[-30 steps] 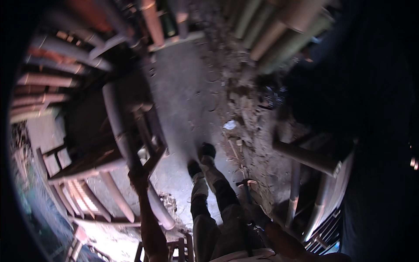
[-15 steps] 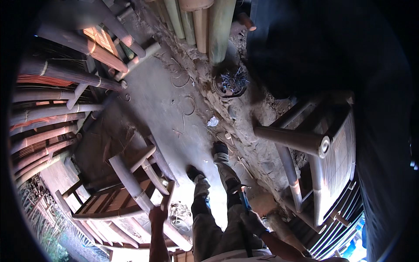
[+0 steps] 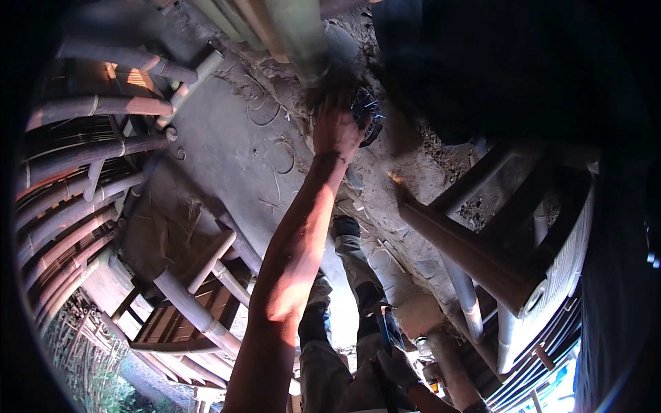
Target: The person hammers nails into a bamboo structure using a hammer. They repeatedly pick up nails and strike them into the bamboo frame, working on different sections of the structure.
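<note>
My left arm stretches forward over the dirt floor (image 3: 227,151). At its end my left hand (image 3: 337,127) rests on a dark tangled wire bundle (image 3: 367,110) lying at the foot of upright bamboo poles (image 3: 296,34); its fingers curl into the bundle, and the grip is hidden in shadow. Low down by my right thigh, my right hand (image 3: 399,365) holds a dark tool with a blue handle (image 3: 387,329). My legs and dark shoes (image 3: 348,227) stand between the two hands.
A bamboo chair frame (image 3: 193,303) lies on its side at the left, with stacked bamboo pieces (image 3: 89,158) behind it. Another bamboo furniture frame (image 3: 482,261) stands at the right. A large dark shape (image 3: 516,69) fills the upper right.
My left arm has swung up from the bamboo chair frame and reached forward to the wire bundle. The view has tilted toward the poles. My right hand stays low with the tool.
</note>
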`<state>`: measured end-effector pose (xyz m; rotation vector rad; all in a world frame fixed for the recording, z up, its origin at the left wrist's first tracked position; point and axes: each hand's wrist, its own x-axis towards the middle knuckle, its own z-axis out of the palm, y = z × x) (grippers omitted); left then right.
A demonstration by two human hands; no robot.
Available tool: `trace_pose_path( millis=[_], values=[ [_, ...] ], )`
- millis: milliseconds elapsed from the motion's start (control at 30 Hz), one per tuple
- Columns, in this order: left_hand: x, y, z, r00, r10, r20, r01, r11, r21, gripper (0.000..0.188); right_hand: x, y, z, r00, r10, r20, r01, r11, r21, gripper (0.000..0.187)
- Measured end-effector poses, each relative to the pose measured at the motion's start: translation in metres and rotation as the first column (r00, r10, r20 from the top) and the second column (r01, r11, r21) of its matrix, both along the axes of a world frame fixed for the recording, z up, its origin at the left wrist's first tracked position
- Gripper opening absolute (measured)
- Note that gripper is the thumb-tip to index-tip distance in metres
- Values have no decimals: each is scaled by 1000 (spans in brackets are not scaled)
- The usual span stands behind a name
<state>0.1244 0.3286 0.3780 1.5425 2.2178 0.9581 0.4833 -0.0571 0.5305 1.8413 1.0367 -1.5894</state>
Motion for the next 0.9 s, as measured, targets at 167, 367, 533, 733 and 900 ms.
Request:
trace_pose_path(
  millis=[167,367,533,733,900],
  values=[
    [23,31,-23,966,116,-231,-141,986,-93,36,-4,13,8,1000,-10,24,10,1000,29,41],
    [-14,36,-46,919,-21,-394,59,995,85,25,-11,28,9,999,-42,-6,42,999,1,38],
    [8,39,-22,994,80,77,-103,922,374,22,9,16,3,995,-83,55,83,996,-10,37],
    [-16,15,5,-453,-81,888,-296,953,-64,20,11,16,-3,997,-17,71,19,1000,-24,36],
    [-16,1,-1,-751,-176,637,-236,972,-10,23,22,-1,-15,999,-51,9,50,998,30,34]
  ],
)
